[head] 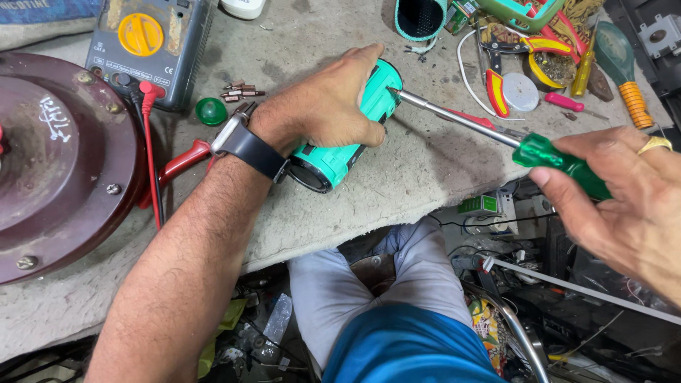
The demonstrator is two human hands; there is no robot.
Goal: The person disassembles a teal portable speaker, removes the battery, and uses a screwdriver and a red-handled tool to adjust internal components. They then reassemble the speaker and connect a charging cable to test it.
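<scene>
Head view, items on and about my bench:

1. My left hand [333,106]: clamped over a turquoise cylinder [340,152] that lies on its side on the grey bench pad [418,170], one end toward me, the other toward the tools. A dark watch [248,145] sits on that wrist.

2. My right hand [624,191]: fingers closed round the green handle of a screwdriver [496,131]. Its metal shaft runs up and left across the pad, and the tip touches the far end of the cylinder, just beside my left thumb. A gold ring [654,145] is on one finger.

3. Multimeter [145,42]: grey case, yellow dial, at the far left edge of the pad, with a red lead [150,156] trailing toward me.

4. Dark red round metal housing [57,156]: at my far left, beside the meter.

5. Green dome cap [211,111] and a small heap of screwdriver bits [240,91]: between the meter and my left wrist.

6. Red and yellow pliers [521,60]: far right of the pad, well apart from the cylinder, among other hand tools.

7. My knees, in grey trousers [369,276]: below the bench edge.
</scene>
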